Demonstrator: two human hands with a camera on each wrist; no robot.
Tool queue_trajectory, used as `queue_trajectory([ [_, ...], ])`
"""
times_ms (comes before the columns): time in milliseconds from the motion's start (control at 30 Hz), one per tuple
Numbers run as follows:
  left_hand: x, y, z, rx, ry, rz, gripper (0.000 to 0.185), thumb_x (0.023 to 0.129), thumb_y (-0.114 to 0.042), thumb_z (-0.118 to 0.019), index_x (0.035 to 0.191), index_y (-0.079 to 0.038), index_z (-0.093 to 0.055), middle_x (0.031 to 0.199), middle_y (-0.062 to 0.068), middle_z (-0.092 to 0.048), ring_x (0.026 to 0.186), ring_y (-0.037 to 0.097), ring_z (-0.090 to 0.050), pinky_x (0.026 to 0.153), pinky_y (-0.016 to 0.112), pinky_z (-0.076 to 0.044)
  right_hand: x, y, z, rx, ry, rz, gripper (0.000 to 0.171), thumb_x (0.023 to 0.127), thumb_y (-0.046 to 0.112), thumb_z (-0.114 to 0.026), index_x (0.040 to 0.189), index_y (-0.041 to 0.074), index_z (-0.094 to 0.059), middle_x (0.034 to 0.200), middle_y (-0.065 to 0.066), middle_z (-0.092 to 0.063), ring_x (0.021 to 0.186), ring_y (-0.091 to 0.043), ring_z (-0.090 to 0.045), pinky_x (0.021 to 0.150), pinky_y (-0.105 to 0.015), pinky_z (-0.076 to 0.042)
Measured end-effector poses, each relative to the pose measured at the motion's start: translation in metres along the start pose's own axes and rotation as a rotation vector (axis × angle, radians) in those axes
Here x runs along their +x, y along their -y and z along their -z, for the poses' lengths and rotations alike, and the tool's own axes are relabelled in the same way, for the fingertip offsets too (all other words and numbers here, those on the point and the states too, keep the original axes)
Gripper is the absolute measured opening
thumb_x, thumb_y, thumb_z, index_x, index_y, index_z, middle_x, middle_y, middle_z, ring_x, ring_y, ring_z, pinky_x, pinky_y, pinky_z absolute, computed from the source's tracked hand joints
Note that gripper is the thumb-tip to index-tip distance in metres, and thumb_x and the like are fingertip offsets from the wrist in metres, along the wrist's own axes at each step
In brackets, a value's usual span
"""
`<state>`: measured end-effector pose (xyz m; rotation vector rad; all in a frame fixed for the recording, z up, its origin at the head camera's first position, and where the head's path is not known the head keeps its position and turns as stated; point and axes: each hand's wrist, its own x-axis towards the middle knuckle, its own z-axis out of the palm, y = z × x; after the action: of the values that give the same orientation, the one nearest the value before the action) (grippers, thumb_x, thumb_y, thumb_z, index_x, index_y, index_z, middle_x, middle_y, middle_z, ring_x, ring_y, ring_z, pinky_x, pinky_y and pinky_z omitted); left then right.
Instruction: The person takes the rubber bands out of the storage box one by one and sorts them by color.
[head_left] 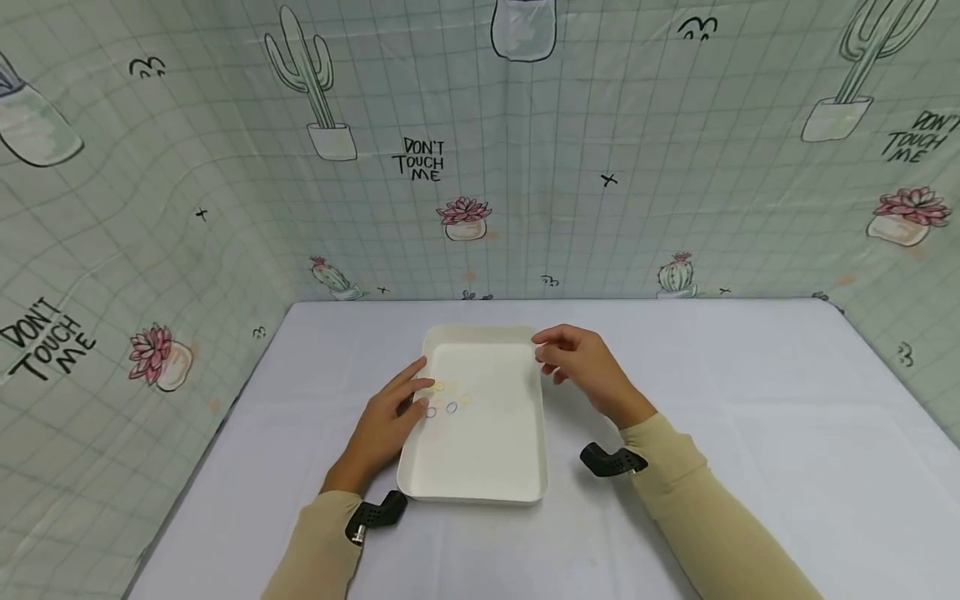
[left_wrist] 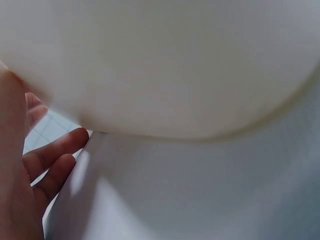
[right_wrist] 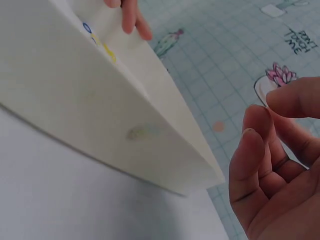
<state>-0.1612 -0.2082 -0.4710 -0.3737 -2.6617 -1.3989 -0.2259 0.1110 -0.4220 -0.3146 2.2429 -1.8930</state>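
Observation:
A white rectangular tray (head_left: pixel 487 467) lies on the table, with several small thin rings, yellow and blue (head_left: pixel 452 407), on its floor near the left wall. My left hand (head_left: pixel 380 429) is at the tray's left wall. Its thumb and forefinger reach over the rim beside the rings, while other fingers (left_wrist: pixel 55 172) stay outside the wall. My right hand (head_left: pixel 588 367) hovers by the far right corner of the tray, its fingers loosely bent. In the right wrist view its thumb and fingertips (right_wrist: pixel 250 147) come close together, and nothing shows between them.
The tray stands on a white cloth-covered table (head_left: pixel 750 417). Behind and to the left hangs a pale green checked curtain (head_left: pixel 562 167) printed with cactus drawings. Each wrist wears a black camera mount (head_left: pixel 611 461) over a beige sleeve (head_left: pixel 712 508).

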Motion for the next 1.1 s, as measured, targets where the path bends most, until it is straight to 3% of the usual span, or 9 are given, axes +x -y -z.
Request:
queue_trajectory([
  [300, 0.001, 0.0, -0.003, -0.025, 0.016, -0.001, 0.033, 0.099, -0.012, -0.062, 0.132, -0.008, -0.066, 0.157, -0.01, -0.038, 0.147, 0.019, -0.031, 0.117, 0.045, -0.028, 0.005, 0.005, -0.013, 0.011, 0.056, 0.011, 0.026, 0.093, 0.012, -0.064, 0.116, 0.0, -0.067, 0.095, -0.015, -0.066, 0.082, -0.024, -0.063, 0.068, -0.034, -0.054],
  [433, 0.0, 0.002, -0.004, -0.023, 0.035, 0.014, 0.033, 0.1, -0.013, -0.062, 0.132, -0.009, -0.065, 0.157, -0.012, -0.037, 0.147, 0.016, -0.03, 0.117, 0.043, -0.027, 0.007, 0.003, -0.019, -0.01, 0.097, -0.003, 0.025, 0.094, 0.012, -0.065, 0.116, 0.001, -0.067, 0.099, -0.018, -0.066, 0.083, -0.025, -0.064, 0.07, -0.036, -0.055],
  [667, 0.004, 0.002, -0.002, -0.011, -0.002, 0.004, 0.033, 0.099, -0.014, -0.062, 0.131, -0.01, -0.066, 0.157, -0.014, -0.038, 0.146, 0.015, -0.031, 0.117, 0.042, -0.027, 0.016, 0.011, -0.031, -0.078, 0.168, 0.024, 0.031, 0.093, 0.017, -0.065, 0.119, 0.001, -0.067, 0.103, -0.023, -0.066, 0.084, -0.026, -0.065, 0.071, -0.036, -0.056],
  [867, 0.007, -0.001, -0.002, -0.004, 0.006, -0.013, 0.031, 0.099, -0.014, -0.061, 0.13, -0.01, -0.067, 0.157, -0.012, -0.039, 0.146, 0.017, -0.032, 0.117, 0.043, -0.029, 0.017, 0.01, -0.036, -0.077, 0.169, 0.007, 0.033, 0.093, 0.015, -0.066, 0.12, -0.003, -0.066, 0.102, -0.027, -0.065, 0.085, -0.029, -0.066, 0.07, -0.036, -0.055],
  [1100, 0.006, -0.002, 0.001, -0.008, -0.001, 0.023, 0.031, 0.099, -0.014, -0.062, 0.13, -0.011, -0.067, 0.156, -0.014, -0.038, 0.145, 0.014, -0.032, 0.115, 0.041, -0.031, 0.021, 0.013, -0.052, -0.109, 0.218, 0.011, 0.03, 0.094, 0.013, -0.065, 0.119, -0.003, -0.066, 0.1, -0.024, -0.068, 0.083, -0.026, -0.066, 0.069, -0.034, -0.054],
])
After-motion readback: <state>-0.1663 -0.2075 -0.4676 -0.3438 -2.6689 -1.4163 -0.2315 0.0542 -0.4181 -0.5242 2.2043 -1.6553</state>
